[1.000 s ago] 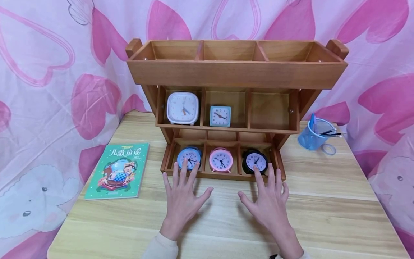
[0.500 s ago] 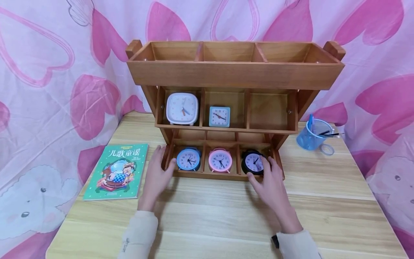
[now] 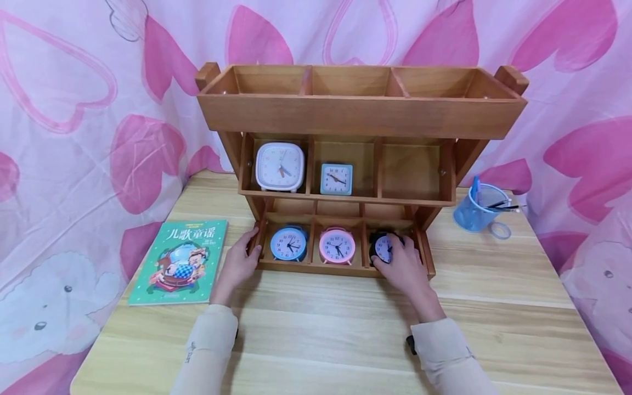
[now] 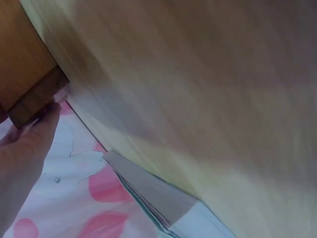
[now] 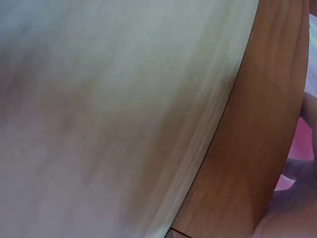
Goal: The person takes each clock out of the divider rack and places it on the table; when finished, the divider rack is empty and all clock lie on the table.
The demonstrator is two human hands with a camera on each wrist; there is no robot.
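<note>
A brown wooden shelf (image 3: 360,117) with three tiers stands on the table. My left hand (image 3: 237,266) grips the left end of its bottom tier, thumb at the front and fingers around the side board; the left wrist view has those fingers (image 4: 42,130) at the wood's corner. In the bottom right compartment, my right hand (image 3: 406,270) grips a black round alarm clock (image 3: 381,248), covering its right part. A blue alarm clock (image 3: 288,244) and a pink alarm clock (image 3: 337,247) stand in the compartments to its left.
The middle tier holds a white clock (image 3: 279,167) and a small square teal-rimmed clock (image 3: 337,179). A green book (image 3: 180,263) lies left of the shelf. On the right stand a blue mesh pen cup (image 3: 471,213) and a tape roll (image 3: 500,230).
My left hand has moved left from before the blue alarm clock to the shelf's side and taken hold there. My right hand has reached forward and closed around the black alarm clock.
</note>
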